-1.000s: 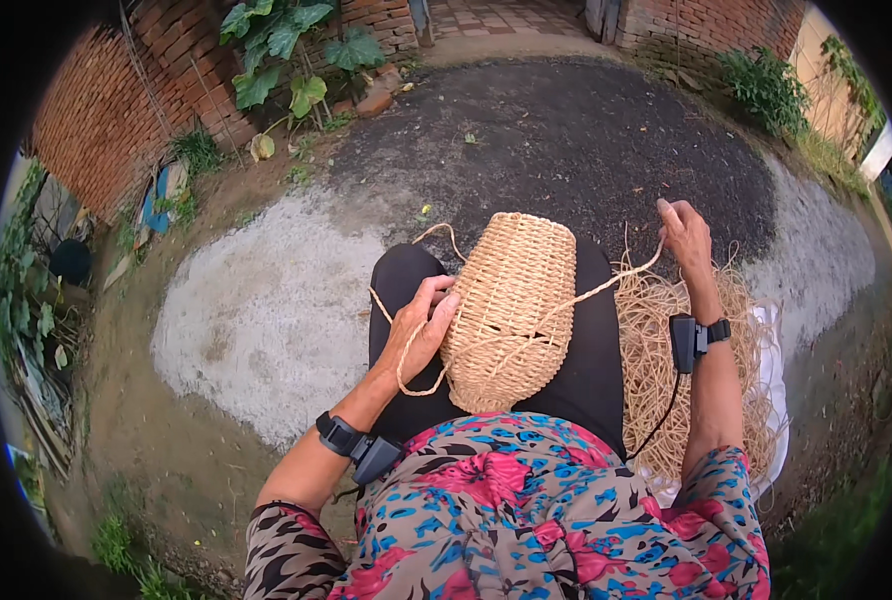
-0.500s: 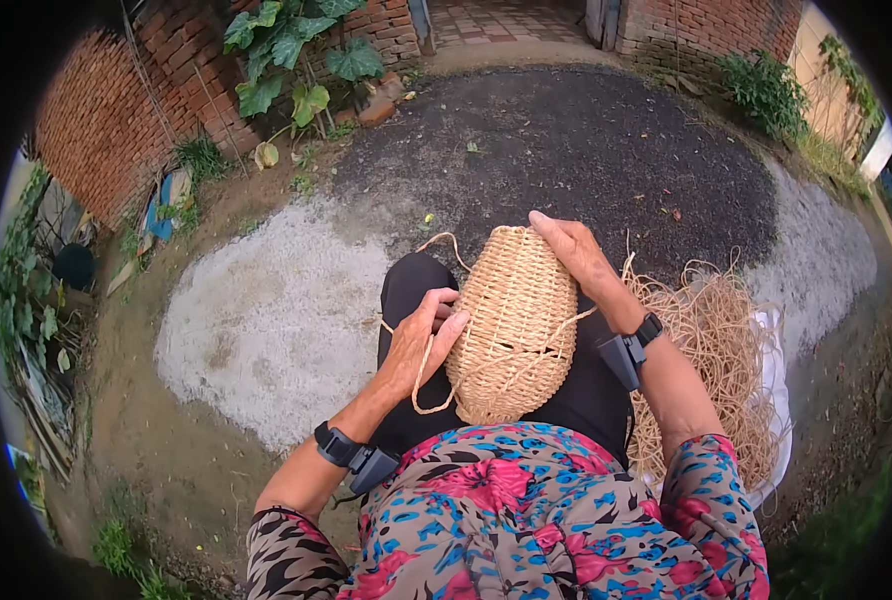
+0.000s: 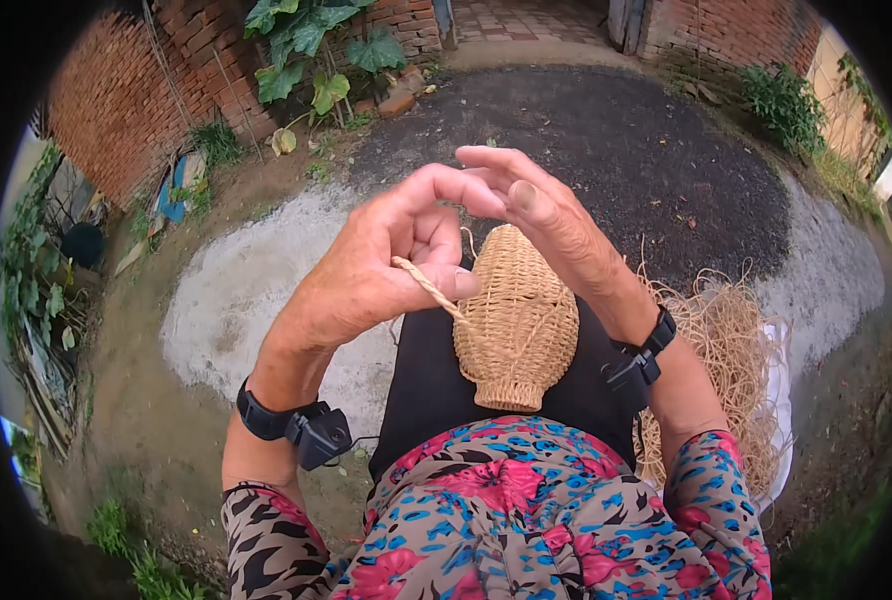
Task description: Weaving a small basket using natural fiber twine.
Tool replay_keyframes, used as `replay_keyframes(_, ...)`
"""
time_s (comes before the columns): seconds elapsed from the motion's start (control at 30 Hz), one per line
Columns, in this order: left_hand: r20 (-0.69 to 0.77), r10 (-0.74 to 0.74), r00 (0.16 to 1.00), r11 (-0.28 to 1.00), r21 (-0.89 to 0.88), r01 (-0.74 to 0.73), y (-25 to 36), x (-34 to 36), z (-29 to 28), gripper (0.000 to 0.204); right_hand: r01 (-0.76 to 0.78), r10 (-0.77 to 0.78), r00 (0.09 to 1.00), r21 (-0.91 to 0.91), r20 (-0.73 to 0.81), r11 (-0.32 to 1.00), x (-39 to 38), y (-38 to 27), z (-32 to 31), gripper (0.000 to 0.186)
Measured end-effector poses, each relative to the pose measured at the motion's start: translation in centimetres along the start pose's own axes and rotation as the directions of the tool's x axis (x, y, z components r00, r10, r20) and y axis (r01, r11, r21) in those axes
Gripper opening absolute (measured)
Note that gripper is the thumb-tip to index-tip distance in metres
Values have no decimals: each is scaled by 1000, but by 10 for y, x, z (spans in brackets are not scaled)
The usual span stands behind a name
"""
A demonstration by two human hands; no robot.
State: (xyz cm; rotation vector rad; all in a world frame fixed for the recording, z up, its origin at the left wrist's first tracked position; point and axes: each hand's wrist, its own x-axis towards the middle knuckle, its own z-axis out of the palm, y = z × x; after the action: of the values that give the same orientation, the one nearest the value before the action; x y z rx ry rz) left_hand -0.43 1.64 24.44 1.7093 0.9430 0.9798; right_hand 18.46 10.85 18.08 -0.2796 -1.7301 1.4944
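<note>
A woven straw basket [image 3: 516, 310] lies on my lap, its narrow round neck toward me. Raised above its left side, my left hand [image 3: 396, 240] has curled fingers, and a twisted straw cord [image 3: 428, 285] runs across its thumb down toward the basket. I take the cord as held in that hand. My right hand [image 3: 556, 220] is up over the basket's far right side, fingers stretched toward the left. Its thumb meets or nearly meets the left fingertips. Neither hand grips the basket itself.
A tangled heap of loose straw cord [image 3: 711, 370] lies on a white sheet [image 3: 778, 400] at my right. Dark gravel [image 3: 626, 130] spreads ahead, with pale grey ground [image 3: 256, 290] to the left. Beyond stand brick walls [image 3: 116, 120] and a leafy plant [image 3: 311, 50].
Both hands have left the basket's sides and risen above it, coming together. The basket has turned, so its neck now shows toward me. The cord is drawn up with my left hand.
</note>
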Motion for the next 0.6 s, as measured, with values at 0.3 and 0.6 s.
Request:
replay_keyframes(0.3,-85,228,970,968,-89,-235,50,8,46,18,-93,-19,980,540,198,836,-31,-54,31,83)
replay_keyframes(0.6,-56,372,926,927,76,-368,-32,11,62,11,-130,131,985,21,-110,991,-109,-39,5,21)
